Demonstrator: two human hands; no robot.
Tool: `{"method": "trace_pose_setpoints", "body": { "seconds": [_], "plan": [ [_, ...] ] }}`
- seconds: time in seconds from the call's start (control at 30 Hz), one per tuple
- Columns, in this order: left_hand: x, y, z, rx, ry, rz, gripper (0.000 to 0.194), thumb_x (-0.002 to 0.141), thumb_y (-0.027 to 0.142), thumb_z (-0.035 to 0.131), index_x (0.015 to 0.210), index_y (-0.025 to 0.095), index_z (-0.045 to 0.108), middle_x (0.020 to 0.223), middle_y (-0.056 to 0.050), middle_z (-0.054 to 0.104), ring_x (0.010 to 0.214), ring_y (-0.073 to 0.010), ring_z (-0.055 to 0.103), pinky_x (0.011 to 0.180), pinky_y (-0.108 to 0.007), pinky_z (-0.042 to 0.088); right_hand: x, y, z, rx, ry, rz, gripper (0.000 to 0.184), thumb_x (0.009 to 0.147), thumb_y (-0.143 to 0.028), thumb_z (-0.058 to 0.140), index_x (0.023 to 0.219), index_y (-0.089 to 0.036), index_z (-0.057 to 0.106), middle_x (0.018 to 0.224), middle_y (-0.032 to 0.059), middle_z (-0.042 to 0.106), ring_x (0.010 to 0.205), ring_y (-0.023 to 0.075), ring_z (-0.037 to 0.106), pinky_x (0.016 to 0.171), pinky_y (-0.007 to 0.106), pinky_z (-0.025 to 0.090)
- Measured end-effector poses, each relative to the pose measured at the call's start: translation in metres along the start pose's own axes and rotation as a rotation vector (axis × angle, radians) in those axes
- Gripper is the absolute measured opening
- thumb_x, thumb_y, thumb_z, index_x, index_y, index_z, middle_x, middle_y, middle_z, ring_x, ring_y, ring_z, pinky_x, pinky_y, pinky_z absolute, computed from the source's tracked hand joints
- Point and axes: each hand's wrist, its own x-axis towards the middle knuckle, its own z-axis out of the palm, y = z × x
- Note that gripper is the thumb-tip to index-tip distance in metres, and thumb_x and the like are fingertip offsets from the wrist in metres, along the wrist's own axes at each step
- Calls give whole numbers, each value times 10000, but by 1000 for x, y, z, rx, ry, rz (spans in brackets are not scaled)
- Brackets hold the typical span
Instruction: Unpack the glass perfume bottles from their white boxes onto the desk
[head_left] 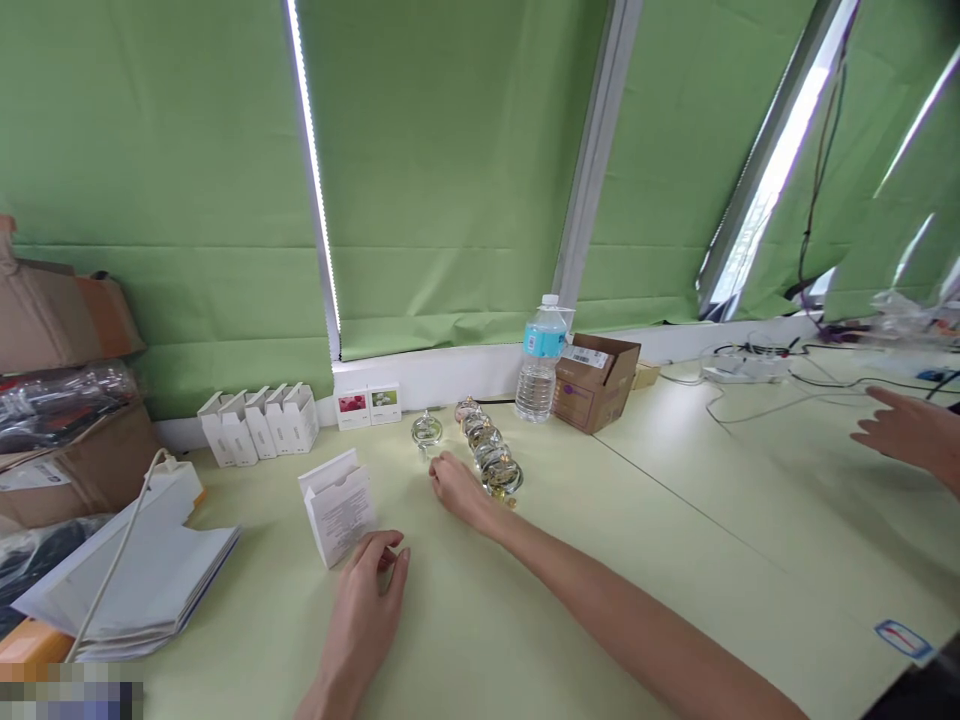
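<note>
Your right hand (459,492) rests on the tabletop (660,560), its knuckles just in front of a tight row of round clear glass pieces with gold detail (489,452). A single matching glass piece (426,432) stands apart, just left of the row and close to your right fingers (436,478). Your left hand (361,610) lies nearer you, just beside a white folded carton (339,512) that stands tilted on the tabletop. Both sets of fingers are loosely curled, and from this angle you can't be sure whether either holds something small; a dark speck shows at your left fingertips, but it's too small to tell. Since the glass pieces sit so close together, keep your fingers slow and light around them, as one knock could reach the whole row.

The carton's printed text is too small to read. Behind the glass, two small white boxes (367,406) show flower pictures, with a line of white cartons (259,424) to their left. The water bottle (540,362) has a blue label, and the cardboard box (596,383) has a white barcode label, but neither gives a readable brand. Another person's hand (904,430) is well off to the right.
</note>
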Motion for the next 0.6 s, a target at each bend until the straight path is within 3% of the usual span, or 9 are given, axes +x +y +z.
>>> {"method": "trace_pose_setpoints", "body": {
  "seconds": [0.1, 0.2, 0.4, 0.6],
  "plan": [
    [1, -1, 0, 8, 0, 2, 266, 876, 420, 480, 978, 217, 619, 957, -63, 655, 832, -202, 630, 766, -356, 513, 24, 7, 4, 33, 97, 80, 316, 815, -50, 478, 1107, -117, 579, 1110, 156, 595, 972, 240, 585, 809, 308, 419],
    [3, -3, -1, 15, 1, 3, 269, 882, 419, 471, 989, 217, 612, 958, -62, 648, 836, -199, 623, 781, -360, 510, 24, 13, 9, 84, 147, 111, 394, 795, -54, 497, 1177, -131, 548, 1145, 139, 590, 938, 219, 604, 818, 302, 433],
    [4, -4, -2, 55, 11, 28, 265, 894, 407, 458, 1010, 217, 602, 950, -59, 641, 819, -197, 616, 782, -369, 509, -16, 12, 11, 214, 158, 66, 229, 811, -153, 532, 1017, -164, 632, 1024, 70, 648, 731, 145, 612, 741, 269, 475],
    [1, 13, -16, 137, 66, 152, 247, 921, 349, 425, 1085, 238, 573, 1070, -64, 618, 906, -193, 608, 807, -340, 496, -42, 0, 15, 350, 131, 27, 203, 837, -228, 503, 947, -167, 664, 930, 53, 680, 652, 134, 595, 618, 249, 474]
  ]
}}
